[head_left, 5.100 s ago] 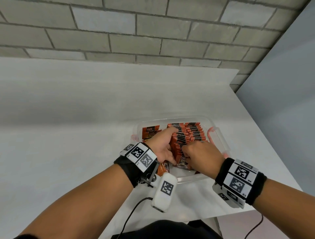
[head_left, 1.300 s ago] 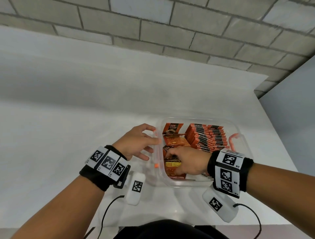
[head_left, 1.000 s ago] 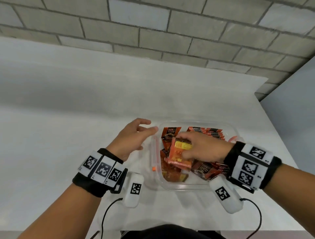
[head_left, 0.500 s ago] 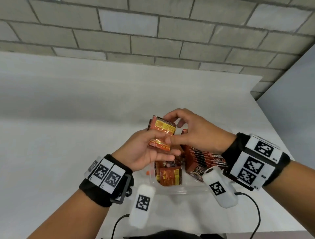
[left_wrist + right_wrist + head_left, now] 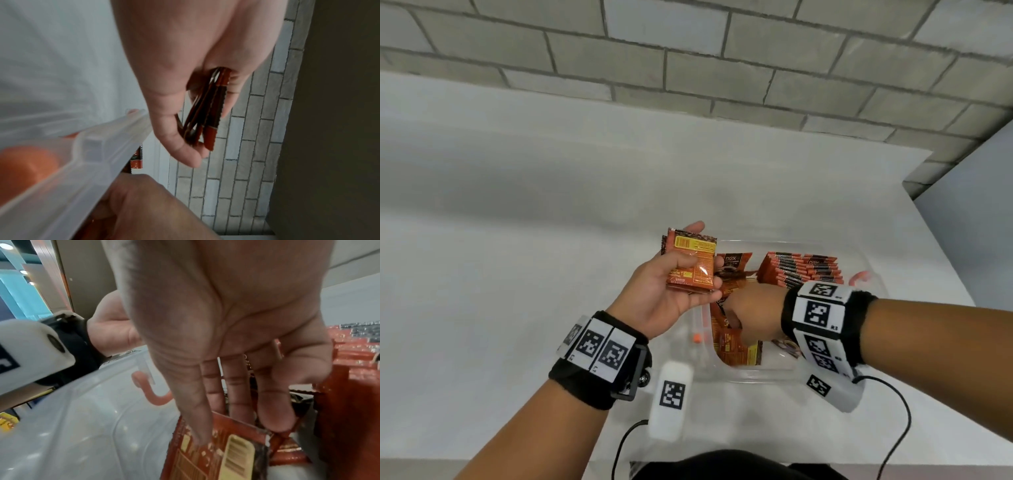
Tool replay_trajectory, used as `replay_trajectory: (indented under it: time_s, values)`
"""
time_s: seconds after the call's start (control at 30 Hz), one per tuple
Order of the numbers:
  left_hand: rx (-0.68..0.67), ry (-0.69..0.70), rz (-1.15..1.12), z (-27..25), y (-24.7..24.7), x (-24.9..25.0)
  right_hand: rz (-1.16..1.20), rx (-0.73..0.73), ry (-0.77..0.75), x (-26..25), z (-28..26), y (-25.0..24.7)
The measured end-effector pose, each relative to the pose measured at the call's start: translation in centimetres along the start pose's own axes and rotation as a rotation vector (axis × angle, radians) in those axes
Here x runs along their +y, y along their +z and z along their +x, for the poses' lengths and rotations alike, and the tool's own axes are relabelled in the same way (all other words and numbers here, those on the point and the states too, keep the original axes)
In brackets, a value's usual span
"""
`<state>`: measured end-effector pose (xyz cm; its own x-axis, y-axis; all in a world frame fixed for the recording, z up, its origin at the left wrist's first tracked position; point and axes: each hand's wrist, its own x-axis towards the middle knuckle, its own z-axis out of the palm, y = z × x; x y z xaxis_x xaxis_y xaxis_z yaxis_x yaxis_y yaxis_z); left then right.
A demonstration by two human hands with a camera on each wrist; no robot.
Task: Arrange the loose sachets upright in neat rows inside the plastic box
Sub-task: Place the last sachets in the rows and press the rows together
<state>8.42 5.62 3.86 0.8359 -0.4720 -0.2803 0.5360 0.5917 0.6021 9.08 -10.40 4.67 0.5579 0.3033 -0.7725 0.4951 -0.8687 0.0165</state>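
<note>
A clear plastic box [image 5: 756, 375] stands on the white table. At its right, several orange sachets [image 5: 803, 270] stand upright in rows. Loose sachets [image 5: 736, 349] lie jumbled in its left part. My left hand [image 5: 688, 265] hovers over the box's left rim and grips a small stack of sachets [image 5: 693, 246], seen edge-on in the left wrist view as the stack [image 5: 213, 105]. My right hand [image 5: 746, 308] is down inside the box. In the right wrist view, the right hand [image 5: 236, 418] pinches the top edge of a loose sachet [image 5: 232, 451] between thumb and fingers.
Orange latches [image 5: 859, 275] stick out from the box's sides. The box wall [image 5: 82, 418] is close to my right hand. Cables [image 5: 900, 425] hang from the wrist cameras at the table's near edge. A brick wall runs behind the table, whose right edge is near the box.
My right hand has let go of the stack it passed to my left hand and dropped back into the box onto a loose sachet. The left hand keeps the stack.
</note>
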Motion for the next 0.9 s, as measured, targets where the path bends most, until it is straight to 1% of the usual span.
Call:
replay_trajectory:
  time_s: [0.1, 0.17, 0.23, 0.3, 0.37, 0.47, 0.53, 0.6, 0.63, 0.7, 0.77, 0.87, 0.9]
  values:
    - [-0.024, 0.014, 0.0, 0.1, -0.4, 0.1, -0.006, -0.005, -0.039, -0.1, 0.0, -0.2]
    - [-0.013, 0.028, 0.014, 0.0, -0.5, 0.3, 0.127, 0.04, -0.034, 0.1, -0.6, -0.7]
    - [0.006, 0.052, 0.039, -0.2, -0.4, 0.6, 0.32, 0.129, -0.039, 0.8, -1.9, -1.3]
    - [0.029, 0.073, 0.065, -0.1, -0.2, 0.7, 0.533, 0.266, -0.025, 2.2, -3.5, -1.7]
    - [0.06, 0.082, 0.105, 0.1, 0.1, 0.6, 0.862, 0.415, -0.016, 3.6, -5.0, -1.5]
    - [0.077, 0.056, 0.17, 0.6, 0.8, 0.1, 1.327, 0.59, -0.024, 5.0, -6.7, -0.7]
    - [0.078, 0.036, 0.205, 1.1, 1.5, -0.3, 1.564, 0.706, -0.013, 5.3, -7.3, -0.1]
    - [0.076, 0.02, 0.229, 1.5, 2.1, -0.9, 1.747, 0.796, 0.003, 5.4, -7.7, 0.5]
    - [0.066, 0.009, 0.251, 1.7, 2.5, -1.1, 1.808, 0.822, 0.002, 5.2, -7.9, 0.7]
    - [0.026, -0.019, 0.319, 2.0, 3.5, -1.7, 1.858, 0.842, -0.024, 4.7, -8.2, 1.4]
    - [-0.011, -0.036, 0.383, 2.3, 4.3, -2.3, 1.833, 0.865, -0.034, 4.1, -8.3, 2.0]
    - [-0.036, -0.056, 0.427, 2.5, 5.3, -3.0, 1.771, 0.957, 0.029, 3.8, -8.1, 3.1]
    - [-0.04, -0.06, 0.438, 2.6, 5.6, -3.3, 1.77, 0.967, 0.047, 3.8, -8.0, 3.4]
